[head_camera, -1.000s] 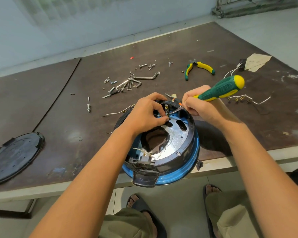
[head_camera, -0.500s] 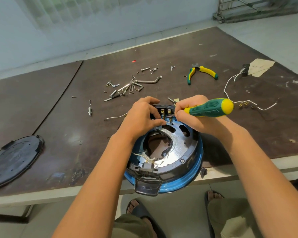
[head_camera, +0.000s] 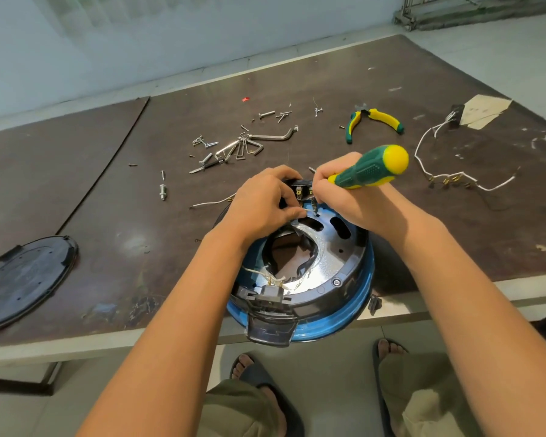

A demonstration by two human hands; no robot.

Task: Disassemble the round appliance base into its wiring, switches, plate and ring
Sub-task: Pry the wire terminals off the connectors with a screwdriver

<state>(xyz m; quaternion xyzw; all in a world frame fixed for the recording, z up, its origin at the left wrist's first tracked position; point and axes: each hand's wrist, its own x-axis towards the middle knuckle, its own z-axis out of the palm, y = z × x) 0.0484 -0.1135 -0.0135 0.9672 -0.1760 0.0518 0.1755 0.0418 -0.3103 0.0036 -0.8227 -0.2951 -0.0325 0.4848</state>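
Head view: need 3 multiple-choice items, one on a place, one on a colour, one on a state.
1. Where does the black round cover lie relative to the appliance base?
A. On top of it
B. On the table, well off to its left
C. On the floor below it

2. What colours are the handles of the pliers?
A. Red and black
B. All blue
C. Green and yellow

3. What is the right hand doing?
A. Gripping the screwdriver
B. Lying flat on the table
C. Holding the pliers

Answers:
1 B: the cover rests on the tabletop near the left edge of the picture, apart from the base.
2 C: one handle shows mostly green, the other mostly yellow.
3 A: its fingers are curled round the screwdriver, whose tip points down at the base's far rim.
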